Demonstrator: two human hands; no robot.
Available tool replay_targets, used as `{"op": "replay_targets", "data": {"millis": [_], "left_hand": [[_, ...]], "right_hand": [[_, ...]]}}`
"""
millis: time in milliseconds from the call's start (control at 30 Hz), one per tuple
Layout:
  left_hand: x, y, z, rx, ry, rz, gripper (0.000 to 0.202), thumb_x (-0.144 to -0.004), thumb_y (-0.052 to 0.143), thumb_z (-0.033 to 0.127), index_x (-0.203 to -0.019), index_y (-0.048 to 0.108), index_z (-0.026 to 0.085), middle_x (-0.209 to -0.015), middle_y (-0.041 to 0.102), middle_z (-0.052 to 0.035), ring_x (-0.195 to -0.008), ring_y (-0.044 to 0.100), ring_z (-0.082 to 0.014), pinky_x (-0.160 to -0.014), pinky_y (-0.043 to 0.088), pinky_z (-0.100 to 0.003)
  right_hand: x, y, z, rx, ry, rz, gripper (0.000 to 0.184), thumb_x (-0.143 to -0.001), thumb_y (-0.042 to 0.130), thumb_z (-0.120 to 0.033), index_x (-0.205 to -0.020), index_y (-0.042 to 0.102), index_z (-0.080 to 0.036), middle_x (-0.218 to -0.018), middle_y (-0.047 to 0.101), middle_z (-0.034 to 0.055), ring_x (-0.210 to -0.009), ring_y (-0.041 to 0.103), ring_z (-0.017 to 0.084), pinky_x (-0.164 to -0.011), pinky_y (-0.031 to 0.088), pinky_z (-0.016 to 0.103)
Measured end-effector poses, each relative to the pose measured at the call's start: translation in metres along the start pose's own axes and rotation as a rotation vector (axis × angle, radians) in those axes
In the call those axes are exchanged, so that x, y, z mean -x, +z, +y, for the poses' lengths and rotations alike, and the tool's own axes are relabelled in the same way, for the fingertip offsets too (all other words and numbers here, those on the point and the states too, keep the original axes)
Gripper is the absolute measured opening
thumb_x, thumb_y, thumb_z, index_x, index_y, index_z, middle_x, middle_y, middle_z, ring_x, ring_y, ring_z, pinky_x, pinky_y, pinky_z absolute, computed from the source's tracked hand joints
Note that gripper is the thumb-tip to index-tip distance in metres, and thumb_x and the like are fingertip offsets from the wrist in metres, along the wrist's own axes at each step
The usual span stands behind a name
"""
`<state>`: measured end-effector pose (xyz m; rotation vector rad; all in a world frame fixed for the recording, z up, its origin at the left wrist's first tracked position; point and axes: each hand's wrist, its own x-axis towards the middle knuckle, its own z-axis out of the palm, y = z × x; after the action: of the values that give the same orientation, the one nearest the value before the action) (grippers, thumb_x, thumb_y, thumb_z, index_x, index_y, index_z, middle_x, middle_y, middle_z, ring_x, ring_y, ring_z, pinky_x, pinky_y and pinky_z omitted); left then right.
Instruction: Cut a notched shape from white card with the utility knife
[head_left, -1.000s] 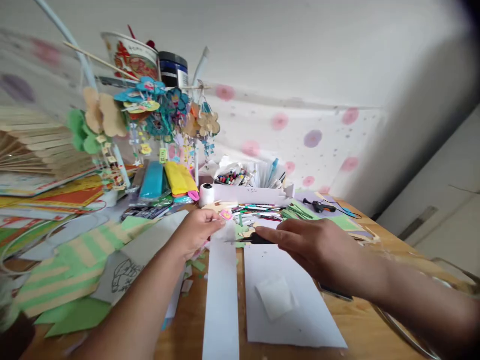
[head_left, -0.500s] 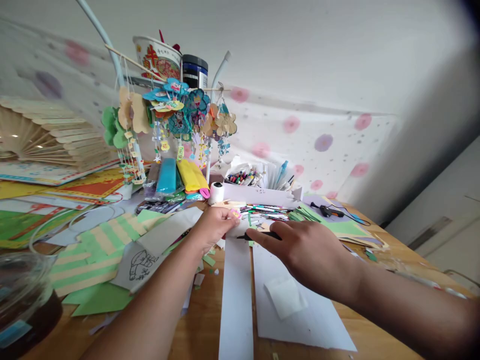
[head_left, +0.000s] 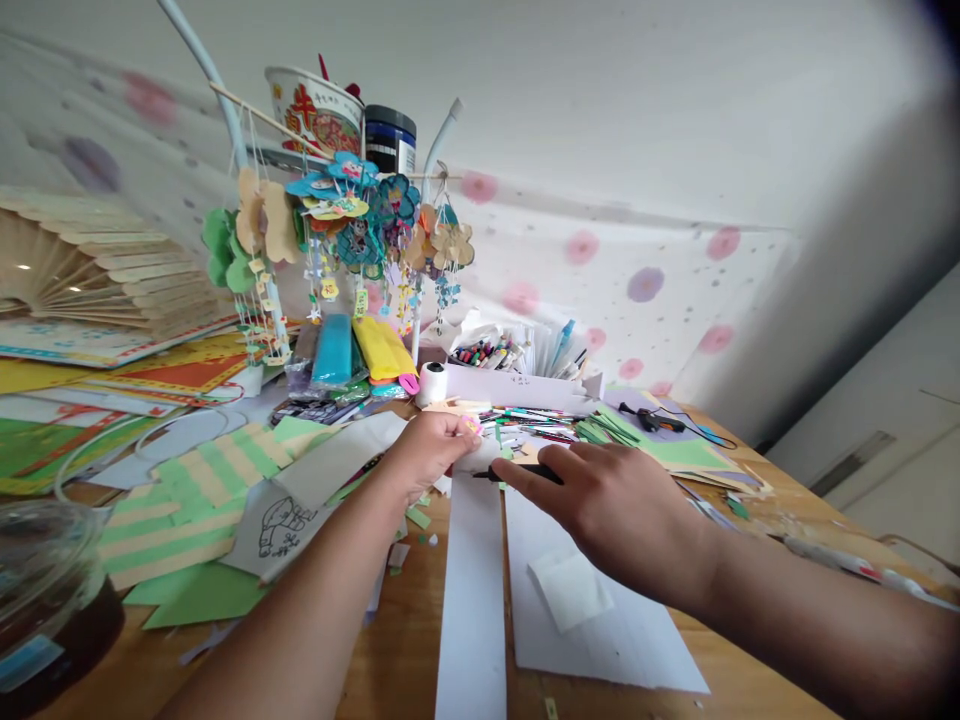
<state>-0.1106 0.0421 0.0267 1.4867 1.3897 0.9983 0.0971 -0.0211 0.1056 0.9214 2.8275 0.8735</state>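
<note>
Left grip (head_left: 439, 445) pinched on small pink piece (head_left: 473, 426), near far end of white paper strip (head_left: 472, 600); right grip (head_left: 626, 495) clamped on slim black tool (head_left: 534, 472), tip over strip, contact unclear; right of strip, white sheet (head_left: 645, 650) bearing folded tissue (head_left: 571, 592); left, paper scraps (head_left: 418, 519) on wooden bench (head_left: 409, 645), line drawing (head_left: 285, 525), green-and-tan striped paper (head_left: 176, 520); behind, loose pens (head_left: 536, 424), white box (head_left: 517, 388); farther right, black glue gun (head_left: 660, 421).

Pen box (head_left: 495, 386) ahead, free air above
</note>
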Motion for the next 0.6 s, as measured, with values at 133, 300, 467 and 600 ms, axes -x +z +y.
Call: {"op": "replay_targets", "data": {"millis": [133,300,467,600], "left_hand": [[0.003,-0.001,0.002,0.012,-0.007,-0.015,0.032,-0.089,0.06,0.032,-0.118,0.059,0.017,-0.119,0.063,-0.0082,-0.097,0.064,-0.0246,-0.08,0.055,-0.045],[0.004,-0.002,0.001,0.018,0.006,-0.033,0.031,-0.089,0.06,0.033,-0.116,0.06,0.017,-0.116,0.064,-0.0076,-0.095,0.065,-0.0241,-0.079,0.055,-0.044],[0.007,-0.001,0.003,0.034,-0.021,-0.064,0.028,-0.089,0.06,0.033,-0.111,0.061,0.016,-0.111,0.065,-0.0065,-0.09,0.066,-0.0226,-0.075,0.056,-0.041],[0.009,0.001,0.005,0.051,-0.04,-0.064,0.022,-0.089,0.059,0.032,-0.102,0.063,0.015,-0.098,0.067,-0.004,-0.078,0.066,-0.0178,-0.066,0.056,-0.035]], "right_hand": [[0.002,0.002,-0.001,0.009,0.001,0.003,0.056,-0.085,0.054,-0.01,-0.138,0.044,-0.026,-0.083,0.064,0.0035,-0.063,0.059,0.019,-0.049,0.022,0.031],[0.011,0.009,0.0,-0.017,-0.002,0.021,0.052,-0.087,0.053,-0.013,-0.137,0.044,-0.024,-0.082,0.063,0.0035,-0.06,0.056,0.018,-0.049,0.022,0.031],[0.021,0.015,0.003,-0.026,0.002,0.059,0.051,-0.089,0.051,-0.013,-0.138,0.043,-0.024,-0.082,0.064,0.004,-0.06,0.055,0.017,-0.05,0.023,0.031],[0.031,0.019,0.009,-0.052,0.019,0.048,0.049,-0.09,0.05,-0.012,-0.137,0.044,-0.024,-0.082,0.063,0.0038,-0.062,0.056,0.017,-0.051,0.026,0.03]]}}
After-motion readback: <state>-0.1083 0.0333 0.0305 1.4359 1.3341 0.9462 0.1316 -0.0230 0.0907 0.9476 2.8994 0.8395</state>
